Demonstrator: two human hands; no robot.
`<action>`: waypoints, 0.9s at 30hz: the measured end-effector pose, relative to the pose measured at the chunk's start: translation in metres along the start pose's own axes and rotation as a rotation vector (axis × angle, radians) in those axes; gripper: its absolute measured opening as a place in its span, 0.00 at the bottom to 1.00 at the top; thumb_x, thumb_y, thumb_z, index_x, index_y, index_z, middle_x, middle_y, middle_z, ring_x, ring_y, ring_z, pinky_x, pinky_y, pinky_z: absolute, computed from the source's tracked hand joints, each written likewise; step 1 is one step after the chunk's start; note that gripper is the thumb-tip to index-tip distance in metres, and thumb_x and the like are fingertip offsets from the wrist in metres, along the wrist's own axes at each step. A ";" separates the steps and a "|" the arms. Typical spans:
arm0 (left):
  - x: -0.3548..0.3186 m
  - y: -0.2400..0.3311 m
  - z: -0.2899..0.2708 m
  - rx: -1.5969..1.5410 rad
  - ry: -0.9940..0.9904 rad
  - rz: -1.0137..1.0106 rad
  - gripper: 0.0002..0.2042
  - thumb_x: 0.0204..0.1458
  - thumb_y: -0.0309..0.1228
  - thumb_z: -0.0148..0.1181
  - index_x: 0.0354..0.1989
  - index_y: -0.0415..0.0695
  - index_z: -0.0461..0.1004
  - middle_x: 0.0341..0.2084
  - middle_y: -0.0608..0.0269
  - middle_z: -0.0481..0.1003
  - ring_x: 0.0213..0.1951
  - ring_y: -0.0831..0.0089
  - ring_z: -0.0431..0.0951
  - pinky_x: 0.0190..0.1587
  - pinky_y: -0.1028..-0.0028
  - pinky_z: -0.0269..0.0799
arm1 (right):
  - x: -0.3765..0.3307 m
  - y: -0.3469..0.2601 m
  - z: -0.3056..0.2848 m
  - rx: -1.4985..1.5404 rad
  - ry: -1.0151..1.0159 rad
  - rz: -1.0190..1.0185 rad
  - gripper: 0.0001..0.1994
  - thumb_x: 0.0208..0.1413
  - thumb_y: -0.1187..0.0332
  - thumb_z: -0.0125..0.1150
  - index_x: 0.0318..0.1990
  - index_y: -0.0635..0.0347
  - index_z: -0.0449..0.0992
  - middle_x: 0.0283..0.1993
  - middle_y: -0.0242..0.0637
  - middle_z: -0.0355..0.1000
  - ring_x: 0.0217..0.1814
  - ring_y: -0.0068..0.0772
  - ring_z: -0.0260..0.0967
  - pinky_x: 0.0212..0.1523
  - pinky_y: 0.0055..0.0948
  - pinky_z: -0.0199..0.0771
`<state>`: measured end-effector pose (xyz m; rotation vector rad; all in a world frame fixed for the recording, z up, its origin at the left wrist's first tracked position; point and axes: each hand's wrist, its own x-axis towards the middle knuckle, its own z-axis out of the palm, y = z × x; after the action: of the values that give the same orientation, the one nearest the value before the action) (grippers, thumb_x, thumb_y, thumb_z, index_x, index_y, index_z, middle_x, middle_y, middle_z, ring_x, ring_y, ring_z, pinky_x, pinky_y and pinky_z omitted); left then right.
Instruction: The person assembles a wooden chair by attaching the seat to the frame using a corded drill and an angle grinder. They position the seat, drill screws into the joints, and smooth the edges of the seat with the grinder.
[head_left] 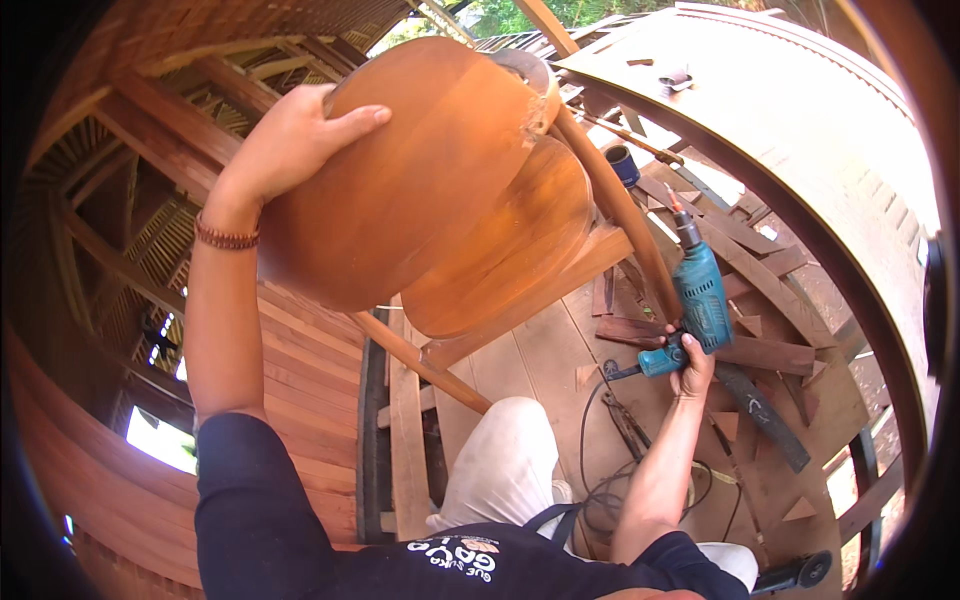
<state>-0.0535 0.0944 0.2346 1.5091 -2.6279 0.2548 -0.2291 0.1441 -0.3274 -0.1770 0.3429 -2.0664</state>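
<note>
My left hand (305, 145) grips the edge of a broad, rounded wooden panel (410, 170), thumb lying on its smooth orange-brown face. The panel belongs to a wooden piece of furniture, perhaps a chair, with a second curved board (520, 245) beside it and a round leg (620, 210) slanting down. At the upper corner, by the leg's joint, the wood looks rough or chipped. In my right hand (692, 368) is a teal power drill (703, 295), held by its handle with the bit pointing up and away from the furniture. My fingers wrap round the handle.
Wood offcuts (770, 355) lie strewn on the floor at the right, near a dark blue can (622, 165). A black cable (605, 500) and pliers-like tool (625, 425) lie by my knee (505, 450). A long curved board (800, 100) borders the right; reddish planks (310, 370) border the left.
</note>
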 end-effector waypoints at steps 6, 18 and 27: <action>0.007 -0.036 -0.005 0.139 0.102 0.213 0.21 0.54 0.39 0.55 0.45 0.32 0.76 0.34 0.45 0.79 0.40 0.60 0.79 0.45 0.67 0.74 | -0.002 -0.034 0.030 -0.035 -0.129 -0.020 0.25 0.48 0.70 0.65 0.54 0.67 0.67 0.44 0.44 0.71 0.47 0.42 0.73 0.45 0.43 0.79; 0.033 -0.076 -0.004 -0.002 0.036 0.583 0.21 0.54 0.44 0.56 0.43 0.35 0.78 0.34 0.44 0.79 0.39 0.53 0.80 0.43 0.62 0.75 | -0.049 -0.151 0.168 -0.134 -0.491 -0.219 0.25 0.52 0.68 0.62 0.56 0.69 0.63 0.51 0.44 0.65 0.55 0.41 0.64 0.60 0.43 0.65; -0.021 -0.076 0.000 0.024 0.255 0.547 0.17 0.54 0.42 0.59 0.45 0.44 0.81 0.38 0.54 0.81 0.41 0.59 0.81 0.44 0.59 0.77 | -0.122 -0.111 0.105 -0.307 -0.034 -0.127 0.26 0.54 0.68 0.59 0.59 0.67 0.64 0.48 0.44 0.69 0.48 0.38 0.69 0.50 0.37 0.75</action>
<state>0.0228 0.0752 0.2385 0.6717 -2.7638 0.4824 -0.2327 0.2837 -0.1914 -0.4282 0.6420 -2.1232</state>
